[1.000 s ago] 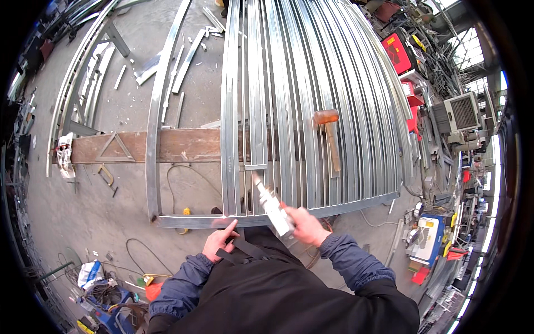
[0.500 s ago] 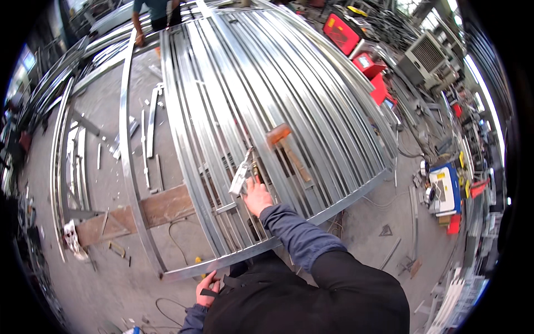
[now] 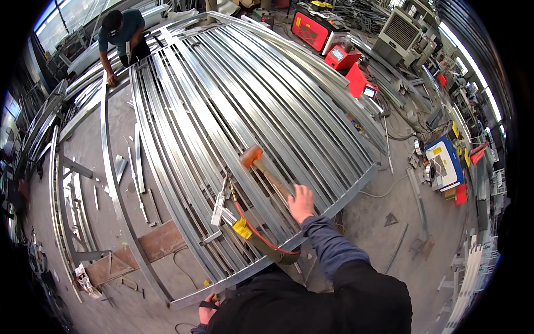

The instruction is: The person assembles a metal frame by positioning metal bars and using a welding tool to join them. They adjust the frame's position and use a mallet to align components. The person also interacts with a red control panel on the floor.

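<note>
The wearer's two hands (image 3: pixel 301 204), one orange-headed mallet (image 3: pixel 251 156), one white handheld torch (image 3: pixel 220 208), one co-worker (image 3: pixel 121 37) and one air cooler (image 3: pixel 401 37) are showing.

Mallet (image 3: pixel 267 171): has a chunky orange head and a brown wooden handle; slants over the silver bars (image 3: pixel 231 100), roughly along their run, head far and left, handle end near and right.

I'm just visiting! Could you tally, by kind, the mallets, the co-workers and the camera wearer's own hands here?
Mallet: 1
Co-worker: 1
Wearer's hands: 2 (left hand, right hand)
Total: 4
</note>
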### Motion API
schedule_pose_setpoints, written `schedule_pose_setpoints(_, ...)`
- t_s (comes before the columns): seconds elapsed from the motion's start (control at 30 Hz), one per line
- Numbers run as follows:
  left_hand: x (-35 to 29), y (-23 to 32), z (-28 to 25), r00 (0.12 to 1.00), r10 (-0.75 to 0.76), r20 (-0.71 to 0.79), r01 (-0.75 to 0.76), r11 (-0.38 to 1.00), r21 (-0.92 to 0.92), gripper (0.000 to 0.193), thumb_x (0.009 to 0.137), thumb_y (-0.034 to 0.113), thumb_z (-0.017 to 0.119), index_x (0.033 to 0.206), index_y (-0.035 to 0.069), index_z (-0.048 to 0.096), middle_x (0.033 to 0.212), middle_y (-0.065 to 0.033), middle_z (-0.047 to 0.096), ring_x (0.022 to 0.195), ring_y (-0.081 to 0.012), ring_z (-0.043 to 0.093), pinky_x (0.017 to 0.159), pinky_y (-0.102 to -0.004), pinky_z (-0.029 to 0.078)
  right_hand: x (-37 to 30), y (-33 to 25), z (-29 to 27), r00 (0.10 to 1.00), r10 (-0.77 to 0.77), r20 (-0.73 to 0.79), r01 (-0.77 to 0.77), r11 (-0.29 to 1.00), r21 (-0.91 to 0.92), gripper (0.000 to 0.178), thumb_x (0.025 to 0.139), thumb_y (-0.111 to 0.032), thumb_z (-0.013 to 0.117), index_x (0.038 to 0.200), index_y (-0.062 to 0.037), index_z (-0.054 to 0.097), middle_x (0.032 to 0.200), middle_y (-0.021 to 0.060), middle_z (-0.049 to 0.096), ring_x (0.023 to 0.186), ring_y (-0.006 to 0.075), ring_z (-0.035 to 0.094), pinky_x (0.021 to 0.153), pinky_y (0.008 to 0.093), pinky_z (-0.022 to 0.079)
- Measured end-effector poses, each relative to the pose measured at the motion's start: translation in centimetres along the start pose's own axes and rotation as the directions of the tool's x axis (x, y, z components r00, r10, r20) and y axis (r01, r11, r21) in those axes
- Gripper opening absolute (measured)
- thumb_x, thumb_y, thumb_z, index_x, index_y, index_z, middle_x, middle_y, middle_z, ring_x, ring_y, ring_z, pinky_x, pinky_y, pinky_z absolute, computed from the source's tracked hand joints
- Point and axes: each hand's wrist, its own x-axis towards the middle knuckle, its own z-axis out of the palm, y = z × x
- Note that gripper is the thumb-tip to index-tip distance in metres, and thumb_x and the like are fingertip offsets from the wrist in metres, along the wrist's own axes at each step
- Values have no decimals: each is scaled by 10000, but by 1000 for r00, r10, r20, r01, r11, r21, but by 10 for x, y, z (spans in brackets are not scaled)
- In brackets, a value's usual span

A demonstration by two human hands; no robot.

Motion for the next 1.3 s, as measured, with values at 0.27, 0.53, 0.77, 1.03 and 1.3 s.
schedule_pose_setpoints(0.27, 33, -39, 9, 994, -49, 93, 30, 981, 192, 553, 955, 265, 762, 1445, 36, 647, 1093, -97, 808, 1032, -220, 775, 928, -342, 597, 36, 29, 48, 973, -156, 172, 172, 982, -82, 683, 943, -469, 755, 1459, -63, 568, 1252, 164, 600, 1179, 382, 565, 1033, 503, 472)
schedule_pose_setpoints(0.53, 40, -18, 12, 973, -214, 86, 216, 976, -15, 583, 966, 276, 741, 1465, 2, 618, 1165, -128, 805, 1076, -240, 771, 936, -357, 602, 70, 28, 62, 973, -232, 19, 232, 973, 17, 364, 945, -315, 734, 1167, -49, 623, 1107, 186, 613, 1063, 409, 579, 941, 519, 489)
schedule_pose_setpoints(0.77, 15, -95, 9, 973, -215, 84, 129, 810, 572, 483, 954, 377, 753, 1308, 48, 729, 1057, -203, 800, 1044, -322, 783, 913, -419, 600, 85, 101, 50, 994, -43, -101, 38, 998, -56, 366, 987, -297, 698, 1195, -7, 617, 1137, 214, 625, 1091, 436, 580, 986, 531, 467)
schedule_pose_setpoints(1.03, -17, -74, 12, 946, -322, 19, 309, 922, 232, 481, 956, 334, 754, 1318, 24, 697, 1107, -201, 783, 1051, -313, 755, 935, -426, 581, 61, 54, 51, 992, -79, 94, 91, 987, -134, 678, 982, -449, 708, 1479, -23, 532, 1343, 194, 585, 1204, 399, 556, 1064, 522, 451)
schedule_pose_setpoints(1.3, -20, -72, 19, 939, -324, -112, 335, 937, 96, 530, 925, 325, 765, 1342, 4, 699, 1171, -181, 798, 1079, -298, 770, 972, -397, 584, 43, 8, 74, 973, 22, 229, 44, 959, -280, 850, 937, -517, 750, 1543, 10, 471, 1365, 195, 590, 1266, 375, 547, 1119, 503, 409)
